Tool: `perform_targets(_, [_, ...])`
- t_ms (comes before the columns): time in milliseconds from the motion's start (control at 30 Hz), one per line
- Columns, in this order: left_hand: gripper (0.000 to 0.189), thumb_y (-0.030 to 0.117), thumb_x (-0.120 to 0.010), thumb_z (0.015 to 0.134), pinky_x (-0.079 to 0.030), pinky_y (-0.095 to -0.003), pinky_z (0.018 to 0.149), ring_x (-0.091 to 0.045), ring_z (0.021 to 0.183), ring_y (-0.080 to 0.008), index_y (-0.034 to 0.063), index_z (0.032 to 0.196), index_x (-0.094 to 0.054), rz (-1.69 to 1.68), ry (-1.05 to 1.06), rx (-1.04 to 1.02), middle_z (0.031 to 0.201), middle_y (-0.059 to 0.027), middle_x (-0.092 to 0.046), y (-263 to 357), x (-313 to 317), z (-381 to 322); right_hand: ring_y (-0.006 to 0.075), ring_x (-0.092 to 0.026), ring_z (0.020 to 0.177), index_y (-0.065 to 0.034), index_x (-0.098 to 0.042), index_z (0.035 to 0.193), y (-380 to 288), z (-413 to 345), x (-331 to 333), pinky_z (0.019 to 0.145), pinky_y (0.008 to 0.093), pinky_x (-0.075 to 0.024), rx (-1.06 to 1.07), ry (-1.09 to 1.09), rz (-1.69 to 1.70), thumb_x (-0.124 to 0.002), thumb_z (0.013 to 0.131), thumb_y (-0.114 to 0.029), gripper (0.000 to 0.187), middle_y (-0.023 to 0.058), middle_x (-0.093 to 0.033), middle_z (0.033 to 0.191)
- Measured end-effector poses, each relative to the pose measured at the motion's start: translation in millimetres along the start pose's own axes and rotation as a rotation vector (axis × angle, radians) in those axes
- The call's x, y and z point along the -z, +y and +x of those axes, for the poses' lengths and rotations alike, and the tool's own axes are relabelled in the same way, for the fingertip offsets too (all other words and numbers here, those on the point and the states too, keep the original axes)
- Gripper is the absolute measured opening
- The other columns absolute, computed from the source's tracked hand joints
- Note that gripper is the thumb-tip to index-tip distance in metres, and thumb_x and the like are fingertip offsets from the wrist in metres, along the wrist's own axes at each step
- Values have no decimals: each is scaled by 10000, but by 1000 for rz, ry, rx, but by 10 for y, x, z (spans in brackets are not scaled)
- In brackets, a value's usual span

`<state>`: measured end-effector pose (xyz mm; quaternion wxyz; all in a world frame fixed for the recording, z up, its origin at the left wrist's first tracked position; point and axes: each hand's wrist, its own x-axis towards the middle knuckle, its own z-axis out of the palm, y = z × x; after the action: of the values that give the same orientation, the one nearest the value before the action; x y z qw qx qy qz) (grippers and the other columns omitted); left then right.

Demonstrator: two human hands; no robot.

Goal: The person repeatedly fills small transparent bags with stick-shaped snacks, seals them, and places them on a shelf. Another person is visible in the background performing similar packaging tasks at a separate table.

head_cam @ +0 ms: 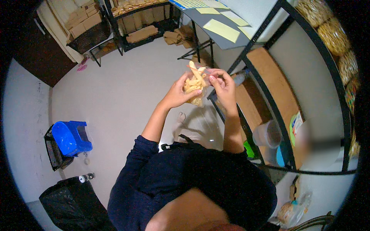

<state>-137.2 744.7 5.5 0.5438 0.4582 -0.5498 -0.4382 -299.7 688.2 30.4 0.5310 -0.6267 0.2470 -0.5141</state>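
Note:
A clear plastic bag [197, 98] of pale yellow stick-shaped snacks [194, 83] is held up in front of my body. My left hand [180, 91] wraps around the bag's left side, its thumb across the front. At the bag's upper right, my right hand [222, 82] pinches the clear plastic near the red strip [195, 68] along the mouth. One long snack stick rises past that strip at the top. My fingers hide part of the bag's edges.
To the right stands a black-framed shelf [268, 101] with brown boards, a clear plastic tub [267, 134] and bagged snacks [332, 37]. A grey table [225, 43] bears papers. Leftward are a blue plastic stool [68, 137], a black crate [53, 153] and a black bag [72, 202].

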Motion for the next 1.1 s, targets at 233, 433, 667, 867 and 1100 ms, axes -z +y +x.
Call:
perform_targets(233, [637,252,-774,641,-440,-304,809,-553,923,-173,12,1114,-422,216,82,-173,999,-107,-569,-150,526,1297,139,-542,905,12,-548,876,430,1456,32,790,259,-476,34,-87,-44,-558,808,15,68,80,-544,995])
perform_targets(433, [629,222,-777,629,-441,-313,802,-545,939,-179,20,1106,-421,127,-46,-56,1007,-110,-553,-286,718,2413,144,-550,915,7,-558,899,711,2436,332,765,267,-492,16,-83,-65,-582,802,-13,101,90,-549,1005])
perform_targets(667, [581,174,-757,641,-443,-315,800,-546,929,-184,22,1093,-426,191,-286,-126,987,-111,-551,-519,576,3141,165,-579,876,-6,-566,919,854,2654,767,743,277,-493,59,84,-338,-589,779,-22,143,94,-574,993])
perform_targets(867, [670,118,-740,644,-438,-300,834,-535,976,-199,12,1197,-377,70,-700,-36,1072,-113,-526,-608,458,3479,145,-580,836,-14,-560,974,595,2430,606,687,234,-479,74,474,-603,-543,804,18,174,77,-513,1063])
perform_targets(1100, [620,161,-739,653,-438,-299,798,-534,913,-170,52,1164,-404,-36,-1139,-134,1000,-87,-532,-471,943,3300,106,-549,698,-45,-624,901,341,2173,-280,566,223,-443,-51,652,-871,-611,764,-77,141,63,-560,980])
